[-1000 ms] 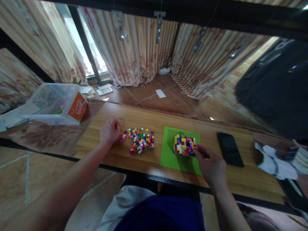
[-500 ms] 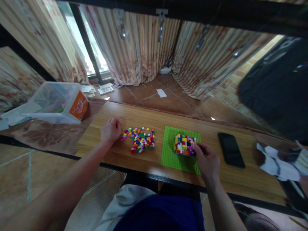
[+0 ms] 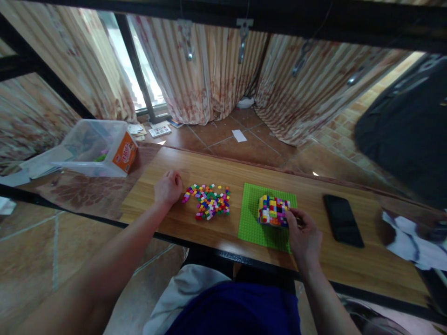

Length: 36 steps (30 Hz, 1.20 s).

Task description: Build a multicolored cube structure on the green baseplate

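- Plastic block (image 3: 272, 211) is touched on its right side by the nearer right hand (image 3: 306, 236).
- Left hand (image 3: 168, 187) is curled, farther off.
- Neither grip can be told.

on the surface (image 3: 209, 237), left to right: loose bricks (image 3: 211, 204), baseplate (image 3: 247, 223) with brick structure (image 3: 271, 211) over it, phone (image 3: 343, 221); beyond the left end, a box (image 3: 125, 152).
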Each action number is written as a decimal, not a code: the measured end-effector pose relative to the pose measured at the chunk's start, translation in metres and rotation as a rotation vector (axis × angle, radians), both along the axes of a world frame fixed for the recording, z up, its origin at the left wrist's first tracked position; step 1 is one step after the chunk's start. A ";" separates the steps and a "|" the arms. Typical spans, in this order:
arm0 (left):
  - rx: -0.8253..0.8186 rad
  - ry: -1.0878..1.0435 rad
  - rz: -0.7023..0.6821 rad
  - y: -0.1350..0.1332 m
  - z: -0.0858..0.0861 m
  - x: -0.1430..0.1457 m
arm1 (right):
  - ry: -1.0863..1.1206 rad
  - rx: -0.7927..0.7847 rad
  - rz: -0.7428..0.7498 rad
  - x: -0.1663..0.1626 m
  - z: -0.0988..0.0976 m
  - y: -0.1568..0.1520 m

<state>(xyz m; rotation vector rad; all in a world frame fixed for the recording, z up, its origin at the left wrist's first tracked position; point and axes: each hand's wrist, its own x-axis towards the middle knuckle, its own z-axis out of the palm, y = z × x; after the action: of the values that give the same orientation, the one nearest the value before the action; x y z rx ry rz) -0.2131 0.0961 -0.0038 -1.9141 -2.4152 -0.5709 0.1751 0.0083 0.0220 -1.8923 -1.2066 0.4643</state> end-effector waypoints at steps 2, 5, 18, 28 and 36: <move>-0.004 -0.013 0.001 0.000 0.000 0.000 | 0.010 -0.013 -0.003 0.001 0.002 -0.002; -0.019 -0.038 0.007 -0.001 0.002 0.001 | -0.049 0.075 -0.033 -0.002 0.007 -0.007; -0.032 -0.033 -0.008 -0.002 0.001 0.001 | -0.158 0.150 0.549 -0.107 -0.005 -0.005; -0.029 -0.034 -0.010 -0.003 0.003 0.002 | -0.306 0.057 0.534 -0.131 -0.022 0.020; -0.019 -0.026 -0.007 -0.001 0.002 0.000 | -0.130 0.172 0.550 -0.118 0.001 0.003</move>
<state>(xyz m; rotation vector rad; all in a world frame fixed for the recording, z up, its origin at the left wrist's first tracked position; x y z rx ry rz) -0.2129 0.0953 -0.0018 -1.9351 -2.4390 -0.5789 0.0574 0.0118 0.0235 -1.4480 -1.8022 0.5105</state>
